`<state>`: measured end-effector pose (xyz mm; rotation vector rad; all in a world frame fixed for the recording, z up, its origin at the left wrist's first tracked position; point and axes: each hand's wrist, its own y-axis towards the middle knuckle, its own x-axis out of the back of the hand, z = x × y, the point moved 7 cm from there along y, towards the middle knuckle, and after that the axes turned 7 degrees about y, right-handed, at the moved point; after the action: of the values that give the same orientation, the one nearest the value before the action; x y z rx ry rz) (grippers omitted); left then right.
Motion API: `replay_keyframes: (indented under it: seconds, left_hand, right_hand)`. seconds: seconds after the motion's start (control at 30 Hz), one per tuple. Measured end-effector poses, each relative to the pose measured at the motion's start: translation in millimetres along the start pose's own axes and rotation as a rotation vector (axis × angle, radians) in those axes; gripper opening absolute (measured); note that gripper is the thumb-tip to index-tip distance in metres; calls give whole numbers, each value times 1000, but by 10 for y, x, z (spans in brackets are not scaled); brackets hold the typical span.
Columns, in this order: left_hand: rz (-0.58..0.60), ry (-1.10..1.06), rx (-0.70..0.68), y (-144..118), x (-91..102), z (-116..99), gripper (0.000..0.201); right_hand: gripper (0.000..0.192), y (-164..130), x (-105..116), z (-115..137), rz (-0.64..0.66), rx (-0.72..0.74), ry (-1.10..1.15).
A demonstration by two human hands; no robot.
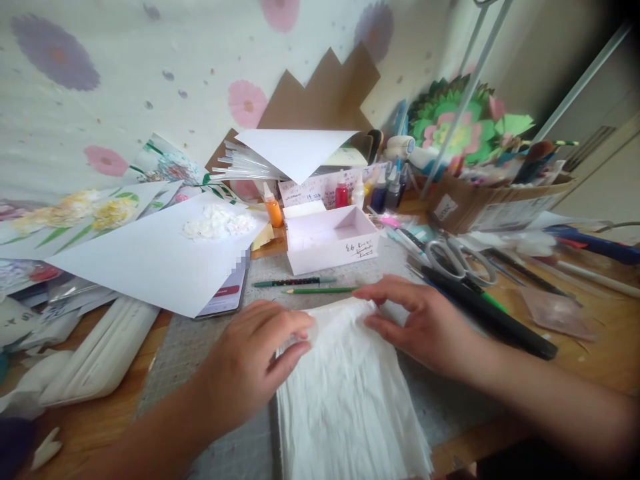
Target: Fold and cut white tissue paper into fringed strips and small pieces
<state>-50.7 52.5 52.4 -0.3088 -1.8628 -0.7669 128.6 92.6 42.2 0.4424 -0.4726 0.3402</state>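
Note:
A stack of thin white tissue paper (345,400), wrinkled on top, lies in front of me on the grey cutting mat (210,373). At its upper left corner is my left hand (260,343), thumb and forefinger closing on the paper's edge. My right hand (420,323) has its thumb and forefinger around the upper right corner, with tissue between them. Just beyond the stack's far edge lie a green pencil (320,291) and a dark patterned pen (293,283). How many sheets the fingers hold cannot be made out.
An open white box (333,247) stands behind the pens, near several paint bottles (341,190). At left, a white sheet (145,257) bearing white flakes (217,221) partly covers a phone (227,287). Grey-handled scissors (460,260), a black tool (490,313) and a cardboard box (500,207) are at right.

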Motion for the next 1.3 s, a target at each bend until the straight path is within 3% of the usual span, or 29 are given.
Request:
replay_keyframes:
  seconds: [0.1, 0.2, 0.27, 0.37, 0.43, 0.63, 0.8, 0.97, 1.07, 1.13, 1.23, 1.3]
  left_hand:
    - [-23, 35, 172, 8, 17, 134, 43]
    - [58, -29, 325, -2, -60, 241, 61]
    - [91, -122, 403, -17, -114, 289, 56]
    - [103, -246, 470, -38, -159, 331, 24]
    - [92, -305, 471, -41, -155, 339, 15]
    - [38, -349, 403, -16, -76, 294, 21]
    - [-26, -322, 222, 12, 12, 121, 21]
    - [130, -528, 97, 1, 20, -24, 21]
    - [297, -624, -12, -14, 6, -117, 16]
    - [288, -608, 41, 1, 7, -44, 13]
    - [71, -407, 290, 24, 46, 243, 16]
    - [20, -240, 411, 5, 16, 369, 21]
  right_hand:
    - [12, 1, 9, -2, 23, -31, 88]
    - [4, -24, 20, 2, 25, -35, 162]
    - [1, -50, 18, -3, 29, -33, 191]
    - [5, -76, 25, -25, 25, -49, 214]
    - [9, -81, 52, -56, 4, -92, 227]
    - [15, -116, 125, -133, -59, -248, 244]
    - [13, -173, 82, -7, 19, -170, 217]
    - [14, -275, 271, 232, 65, 11, 197]
    - [13, -402, 350, 367, 227, 55, 268]
    - [12, -529, 347, 423, 376, 24, 352]
    - [14, -733, 295, 487, 566, -14, 478]
    - [22, -771, 298, 501, 523, -1, 419]
